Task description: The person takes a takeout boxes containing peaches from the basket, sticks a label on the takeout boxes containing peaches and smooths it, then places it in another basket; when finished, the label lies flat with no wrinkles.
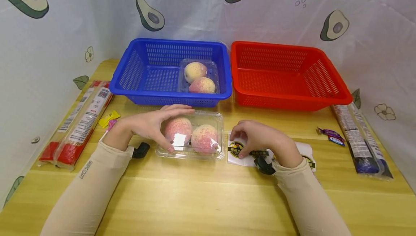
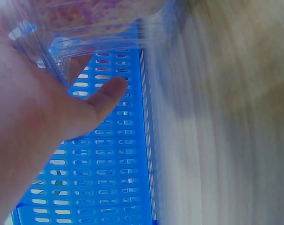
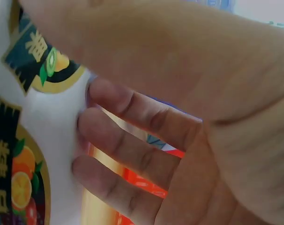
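Note:
A clear plastic clamshell box [image 1: 216, 120] with two pink-and-yellow peaches [image 1: 204, 138] inside lies on the table. My left hand [image 1: 151, 124] grips its left end, thumb at the near edge and fingers across the far side. The left wrist view shows part of the box [image 2: 109, 44] above the thumb. Right of the box lies a white strip of stickers [image 1: 234, 160] printed with round black-and-gold fruit labels. My right hand [image 1: 260, 136] holds this strip between thumb and fingers; in the right wrist view the fingertips meet the edge of the sticker strip [image 3: 57, 136].
A blue basket [image 1: 172, 97] at the back holds another box of peaches [image 1: 201, 71]. Beside it stands a red basket [image 1: 289, 100]. Long red-and-white packets [image 1: 78, 124] lie left, dark packets [image 1: 362, 142] right. Small wrapped candies [image 1: 333, 135] and a yellow one [image 1: 109, 118] lie near them.

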A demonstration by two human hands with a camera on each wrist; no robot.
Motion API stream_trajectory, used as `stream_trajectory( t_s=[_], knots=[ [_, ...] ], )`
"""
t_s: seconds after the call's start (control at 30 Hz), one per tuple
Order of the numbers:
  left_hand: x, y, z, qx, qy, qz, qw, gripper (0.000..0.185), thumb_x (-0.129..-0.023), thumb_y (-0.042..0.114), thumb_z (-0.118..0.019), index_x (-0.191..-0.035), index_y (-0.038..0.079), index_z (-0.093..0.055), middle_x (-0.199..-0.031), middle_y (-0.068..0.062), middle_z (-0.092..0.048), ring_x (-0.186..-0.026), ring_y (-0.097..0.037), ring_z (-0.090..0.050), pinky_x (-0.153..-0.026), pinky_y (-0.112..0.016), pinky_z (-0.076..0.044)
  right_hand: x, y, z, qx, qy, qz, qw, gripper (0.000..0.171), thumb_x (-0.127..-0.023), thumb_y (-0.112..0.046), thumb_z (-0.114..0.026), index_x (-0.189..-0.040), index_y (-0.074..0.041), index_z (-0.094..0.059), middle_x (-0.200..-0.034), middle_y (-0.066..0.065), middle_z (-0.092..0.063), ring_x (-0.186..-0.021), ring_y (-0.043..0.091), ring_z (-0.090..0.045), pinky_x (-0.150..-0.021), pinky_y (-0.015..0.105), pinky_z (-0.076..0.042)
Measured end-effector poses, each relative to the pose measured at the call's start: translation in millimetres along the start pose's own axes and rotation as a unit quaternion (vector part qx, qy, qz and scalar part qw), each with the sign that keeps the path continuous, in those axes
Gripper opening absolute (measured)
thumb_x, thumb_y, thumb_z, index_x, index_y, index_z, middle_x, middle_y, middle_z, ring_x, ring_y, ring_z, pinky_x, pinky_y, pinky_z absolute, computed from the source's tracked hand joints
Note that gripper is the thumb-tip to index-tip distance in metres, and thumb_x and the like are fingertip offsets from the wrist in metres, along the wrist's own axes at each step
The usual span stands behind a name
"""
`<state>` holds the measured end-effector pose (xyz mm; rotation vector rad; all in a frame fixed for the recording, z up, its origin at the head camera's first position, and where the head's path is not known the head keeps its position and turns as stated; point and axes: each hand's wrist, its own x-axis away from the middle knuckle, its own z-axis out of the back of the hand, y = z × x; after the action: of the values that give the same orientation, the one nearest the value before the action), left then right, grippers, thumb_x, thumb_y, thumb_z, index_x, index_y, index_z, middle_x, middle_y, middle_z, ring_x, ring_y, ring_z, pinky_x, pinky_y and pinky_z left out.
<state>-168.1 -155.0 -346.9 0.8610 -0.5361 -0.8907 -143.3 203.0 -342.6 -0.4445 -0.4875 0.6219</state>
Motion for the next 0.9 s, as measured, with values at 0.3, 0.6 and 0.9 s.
stream_trajectory(
  t_s=[0.3, 0.6, 0.9],
  knots=[
    [0.2, 1.3, 0.5, 0.009, -0.002, 0.015, 0.9998, 0.114, -0.068, 0.034, -0.095, -0.16, 0.023, -0.029, -0.165, 0.0, -0.013, -0.147, -0.023, -0.016, -0.112, -0.057, -0.029, -1.5, -1.2, -1.0, -0.004, 0.001, -0.007, 1.0, 0.032, -0.067, -0.011, -0.095, -0.088, -0.015, -0.071, -0.088, 0.0, -0.058, -0.082, 0.02, -0.051, -0.074, 0.033, -0.045],
    [0.9, 1.8, 0.8, 0.009, -0.001, 0.022, 0.9997, 0.114, -0.068, 0.035, -0.095, -0.16, 0.026, -0.029, -0.165, 0.003, -0.012, -0.146, -0.023, -0.016, -0.111, -0.057, -0.03, 3.1, 0.4, 3.3, -0.065, -0.017, 0.023, 0.998, 0.019, -0.084, 0.0, -0.08, -0.085, -0.011, -0.064, -0.077, -0.003, -0.057, -0.072, 0.015, -0.052, -0.066, 0.029, -0.049],
    [-0.1, -0.9, 0.7, 0.007, -0.001, 0.014, 0.9999, 0.114, -0.068, 0.035, -0.095, -0.16, 0.024, -0.03, -0.164, 0.003, -0.013, -0.146, -0.02, -0.017, -0.113, -0.053, -0.028, 34.1, -21.0, 35.0, -0.114, -0.013, 0.067, 0.991, 0.008, -0.092, -0.011, -0.075, -0.094, -0.013, -0.067, -0.088, -0.003, -0.065, -0.08, 0.017, -0.063, -0.076, 0.032, -0.055]
  ],
)
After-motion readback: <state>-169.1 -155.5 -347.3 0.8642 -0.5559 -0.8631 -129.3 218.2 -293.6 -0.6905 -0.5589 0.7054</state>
